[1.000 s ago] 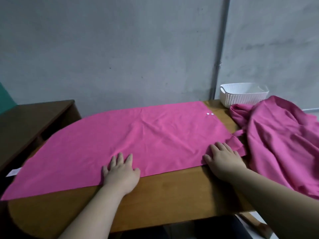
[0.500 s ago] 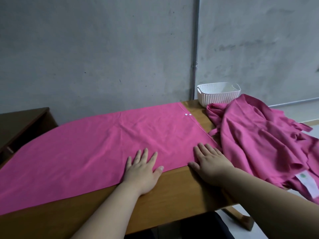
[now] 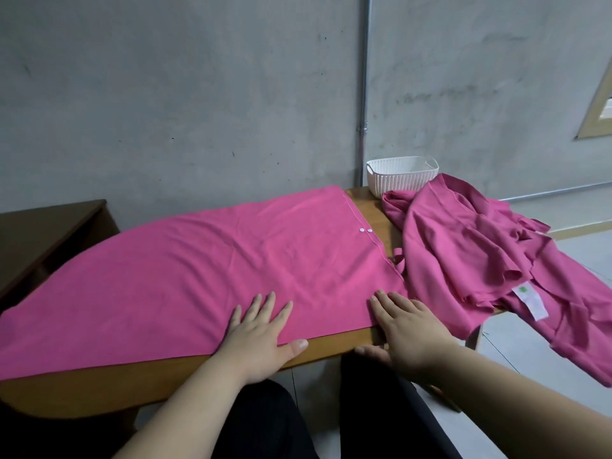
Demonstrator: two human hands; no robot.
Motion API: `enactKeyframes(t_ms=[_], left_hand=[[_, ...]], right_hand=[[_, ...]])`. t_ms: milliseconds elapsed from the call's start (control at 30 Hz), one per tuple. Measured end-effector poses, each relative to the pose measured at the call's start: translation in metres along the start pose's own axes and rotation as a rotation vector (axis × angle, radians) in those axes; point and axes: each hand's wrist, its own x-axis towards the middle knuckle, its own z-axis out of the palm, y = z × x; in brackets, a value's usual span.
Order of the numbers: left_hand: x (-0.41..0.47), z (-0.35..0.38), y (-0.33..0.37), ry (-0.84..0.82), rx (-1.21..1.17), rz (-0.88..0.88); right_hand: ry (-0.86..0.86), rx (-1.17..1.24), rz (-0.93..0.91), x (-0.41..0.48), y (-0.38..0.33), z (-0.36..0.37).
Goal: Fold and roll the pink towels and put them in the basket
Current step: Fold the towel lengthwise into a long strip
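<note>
A flat bright-pink cloth towel lies spread across the brown wooden tabletop, left hand and right hand resting on its near edge with fingers straight, a crumpled pink towel heap and white woven basket to its right.

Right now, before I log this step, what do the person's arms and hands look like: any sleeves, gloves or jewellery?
Both forearms are bare as far as the frame edge, and no sleeves show. The left hand and right hand have no gloves, and no rings, watch or bands are visible on the fingers or wrists. Black trousers show below the arms.
</note>
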Motion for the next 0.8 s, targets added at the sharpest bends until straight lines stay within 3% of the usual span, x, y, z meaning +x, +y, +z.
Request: enactKeyframes(t_ms=[133,233,400,567,667,800], left_hand=[[-0.03,0.006,0.008,-0.014,0.039,0.046],[-0.048,0.014,0.017,0.054,0.088,0.034],[-0.068,0.021,0.027,0.205,0.059,0.017],[-0.075,0.01,0.025,0.242,-0.121,0.042],[-0.078,0.006,0.022,0.241,-0.152,0.063],[-0.08,0.015,0.027,0.233,-0.037,0.06]], right_hand=[[0.287,-0.02,-0.056,-0.034,0.01,0.025],[0.41,-0.065,-0.071,-0.047,0.015,0.034],[0.548,-0.032,-0.037,-0.055,0.013,0.017],[0.693,0.067,-0.077,-0.056,0.016,-0.009],[0.687,0.108,-0.085,-0.05,0.026,-0.014],[0.604,0.114,-0.255,-0.05,0.04,0.003]])
